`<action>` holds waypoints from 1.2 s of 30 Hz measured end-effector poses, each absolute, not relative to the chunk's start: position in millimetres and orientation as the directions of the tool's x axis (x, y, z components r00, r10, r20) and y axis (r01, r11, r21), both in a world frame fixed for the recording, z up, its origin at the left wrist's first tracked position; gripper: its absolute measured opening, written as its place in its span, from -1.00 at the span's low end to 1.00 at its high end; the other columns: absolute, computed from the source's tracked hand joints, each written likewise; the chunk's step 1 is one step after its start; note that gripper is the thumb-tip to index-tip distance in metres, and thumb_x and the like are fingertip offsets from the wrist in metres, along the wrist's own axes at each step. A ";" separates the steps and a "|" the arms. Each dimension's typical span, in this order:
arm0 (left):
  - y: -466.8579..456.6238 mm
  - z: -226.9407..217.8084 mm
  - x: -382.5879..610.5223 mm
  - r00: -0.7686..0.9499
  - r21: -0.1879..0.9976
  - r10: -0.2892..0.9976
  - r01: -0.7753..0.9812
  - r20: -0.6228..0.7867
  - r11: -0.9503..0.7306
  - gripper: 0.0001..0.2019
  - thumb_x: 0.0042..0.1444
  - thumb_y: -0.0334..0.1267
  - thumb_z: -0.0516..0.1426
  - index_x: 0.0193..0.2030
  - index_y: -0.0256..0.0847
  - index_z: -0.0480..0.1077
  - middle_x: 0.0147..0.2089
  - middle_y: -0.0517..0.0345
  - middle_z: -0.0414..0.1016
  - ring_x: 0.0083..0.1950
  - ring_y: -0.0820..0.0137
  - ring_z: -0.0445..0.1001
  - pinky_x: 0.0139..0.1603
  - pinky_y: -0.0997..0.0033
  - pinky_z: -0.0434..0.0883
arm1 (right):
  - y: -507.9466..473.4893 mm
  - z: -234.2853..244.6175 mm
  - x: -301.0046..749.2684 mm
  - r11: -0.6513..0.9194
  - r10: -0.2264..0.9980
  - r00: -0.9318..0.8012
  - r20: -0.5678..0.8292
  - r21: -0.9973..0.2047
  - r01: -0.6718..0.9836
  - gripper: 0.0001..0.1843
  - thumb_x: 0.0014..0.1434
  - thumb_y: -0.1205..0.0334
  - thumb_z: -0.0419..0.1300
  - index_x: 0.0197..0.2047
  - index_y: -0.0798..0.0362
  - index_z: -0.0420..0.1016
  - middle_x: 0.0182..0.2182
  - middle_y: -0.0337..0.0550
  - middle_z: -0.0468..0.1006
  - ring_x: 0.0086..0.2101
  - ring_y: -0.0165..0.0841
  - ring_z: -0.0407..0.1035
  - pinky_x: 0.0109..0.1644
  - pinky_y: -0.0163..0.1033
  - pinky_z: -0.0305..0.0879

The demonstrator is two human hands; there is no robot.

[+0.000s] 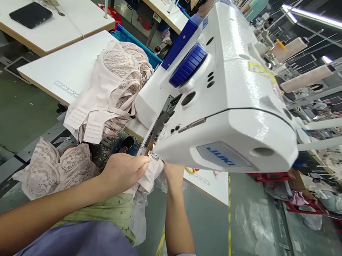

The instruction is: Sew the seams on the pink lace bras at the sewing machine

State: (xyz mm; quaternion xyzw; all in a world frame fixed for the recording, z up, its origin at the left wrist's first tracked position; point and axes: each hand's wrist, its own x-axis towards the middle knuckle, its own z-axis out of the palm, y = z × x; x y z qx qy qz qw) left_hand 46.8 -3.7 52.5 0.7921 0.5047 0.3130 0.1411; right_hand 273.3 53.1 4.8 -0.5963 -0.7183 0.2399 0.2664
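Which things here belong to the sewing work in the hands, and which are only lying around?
In hand: left hand on pale fabric piece; right hand, mostly hidden under the sewing machine.

Lying about: pile of lace garments, lace piece, black pad, thread cones.

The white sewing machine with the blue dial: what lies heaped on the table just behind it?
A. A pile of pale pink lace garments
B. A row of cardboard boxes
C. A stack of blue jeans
A: a heap of pale pink lace garments rests on the white table beside the white sewing machine.
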 end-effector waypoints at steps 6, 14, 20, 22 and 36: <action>-5.2 53.8 46.0 0.309 0.530 0.873 0.701 0.377 -0.477 -0.73 0.37 -0.24 0.00 -0.05 -0.16 0.53 -0.39 0.21 0.65 -0.37 0.38 0.60 -0.34 0.42 0.32 | 54.0 7.9 266.5 0.120 0.987 -0.020 0.159 -0.651 0.749 -0.73 0.20 0.12 0.01 -0.34 -0.03 0.52 -0.32 0.04 0.60 0.07 0.03 0.34 0.27 0.24 0.12; -3.7 62.4 38.8 0.309 0.553 0.890 0.701 0.334 -0.451 -0.71 0.37 -0.21 0.01 -0.05 -0.15 0.57 -0.22 0.15 0.70 -0.30 0.36 0.62 -0.29 0.44 0.39 | 45.4 13.0 243.6 0.023 0.988 0.135 0.076 -0.935 0.354 -0.64 0.21 -0.03 0.10 -0.11 0.04 0.51 -0.35 -0.10 0.58 -0.20 -0.21 0.44 -0.06 -0.09 0.41; -9.8 73.9 21.5 0.453 0.622 0.875 0.639 0.172 -0.452 -0.67 0.41 -0.15 -0.03 0.03 -0.14 0.54 -0.19 0.16 0.68 -0.28 0.39 0.61 -0.31 0.48 0.38 | -17.1 4.9 231.1 -0.067 0.988 0.119 -0.096 -0.972 -0.225 -0.71 0.19 -0.06 0.28 -0.22 0.00 0.49 -0.57 -0.35 0.34 -0.62 -0.48 0.14 -0.56 -0.37 0.15; -19.4 71.7 16.8 0.510 0.546 0.851 0.680 0.128 -0.490 -0.67 0.37 -0.08 0.03 0.07 -0.18 0.49 -0.22 0.12 0.66 -0.26 0.32 0.59 -0.29 0.41 0.38 | -49.4 3.8 229.0 0.082 0.989 0.137 0.061 -0.985 -0.155 -0.79 0.20 0.03 0.31 -0.29 -0.01 0.54 -0.51 -0.29 0.43 -0.56 -0.46 0.26 -0.50 -0.35 0.24; -40.1 42.2 24.4 0.747 0.252 0.497 0.429 0.441 -0.868 -0.76 0.31 -0.38 0.00 -0.29 -0.23 0.47 -0.52 0.19 0.47 -0.47 0.41 0.41 -0.37 0.36 0.29 | -127.7 25.9 221.8 0.702 0.706 -0.275 0.653 -0.592 0.396 -0.65 0.17 0.46 0.32 0.00 -0.07 0.56 -0.39 -0.25 0.64 -0.41 -0.34 0.52 -0.37 -0.27 0.43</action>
